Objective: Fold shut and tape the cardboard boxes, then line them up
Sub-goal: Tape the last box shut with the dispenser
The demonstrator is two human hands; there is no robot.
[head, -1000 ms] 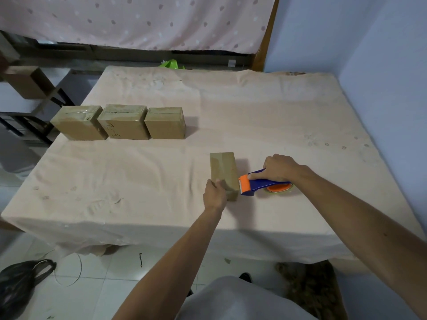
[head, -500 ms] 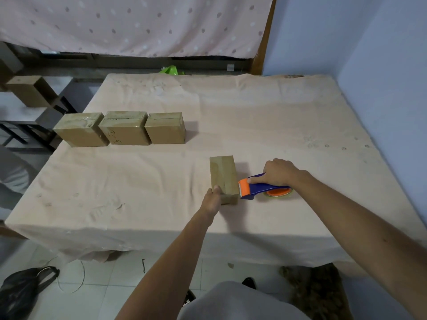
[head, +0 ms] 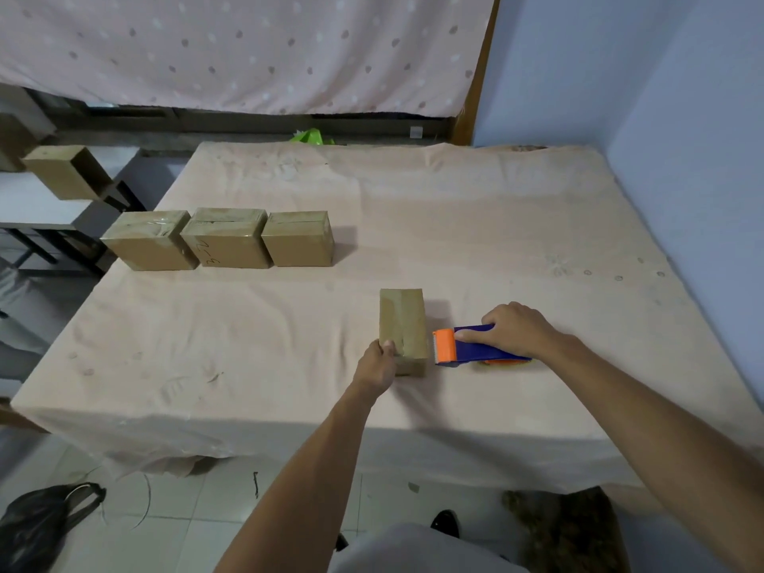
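View from the head camera. A table (head: pixel 454 225) draped in a pale peach cloth carries all the task items. A narrow cardboard box (head: pixel 403 320) stands close to the near edge of the table, about midway along it, with its long axis running from the near edge toward the far edge; glossy tape shows along its upper face. The left hand (head: pixel 378 363) grips the near left corner of this box, thumb laid on the top face and the other fingers curled against the left side. The right hand (head: pixel 514 330) grasps the blue handle of a tape dispenser (head: pixel 467 347), which lies on the cloth just beside the box on its right side; the index finger extends along the handle toward the orange cutter head. The cutter head faces the right wall of the box, and whether the two touch cannot be told.

Toward the left edge of the table, farther back, three taped boxes form a row, sides touching: the left box (head: pixel 146 241), the middle box (head: pixel 227 239), which bears handwritten marks on its front, and the right box (head: pixel 298 239). Beyond the left edge, another cardboard box (head: pixel 62 171) rests on a side shelf. A dotted curtain (head: pixel 248 51) hangs behind the far edge, and a black bag (head: pixel 37 527) lies on the tiled floor below the near left corner.
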